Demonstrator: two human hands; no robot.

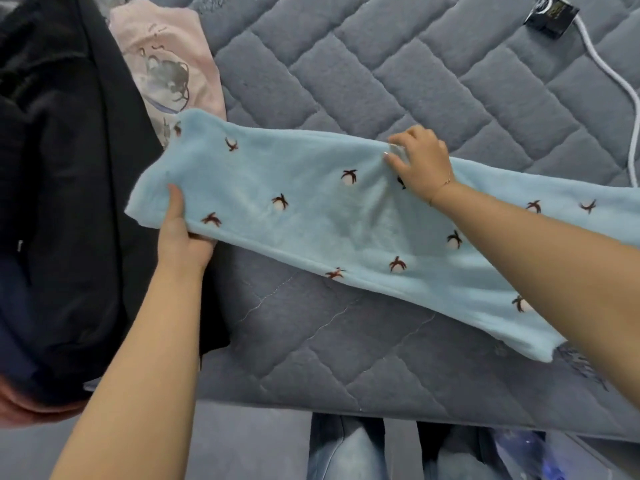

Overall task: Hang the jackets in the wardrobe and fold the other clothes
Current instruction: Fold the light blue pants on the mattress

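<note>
Folding the light blue fleece garment [311,216] is the step in hand, and the head view shows it stretched across the grey quilted bed [450,81], lifted off the cover at the left hand's end and running off toward the right edge of the picture. The left hand [183,237] grips the near edge close to that end, thumb on top and fingers curled underneath, so its grip is clamped on the fleece. The right hand [420,161] pinches the far edge, fingertips closed on a small gather of cloth, creases fanning out from the pinch. Between the two grips the fabric is fairly taut; beyond the right-hand grip it lies slack on the bed. To fold well, both edges should probably be kept level and the span drawn flat before the end at the left-hand grip is carried over toward the other; thick fleece is likely to bulge if folded while rumpled. Beyond the left-hand grip lie a pink printed top [173,64] and a heap of black clothing [62,168], possibly jackets, near enough to catch the swinging end. Far past the right-hand grip a white cable [609,74] crosses the bed.
</note>
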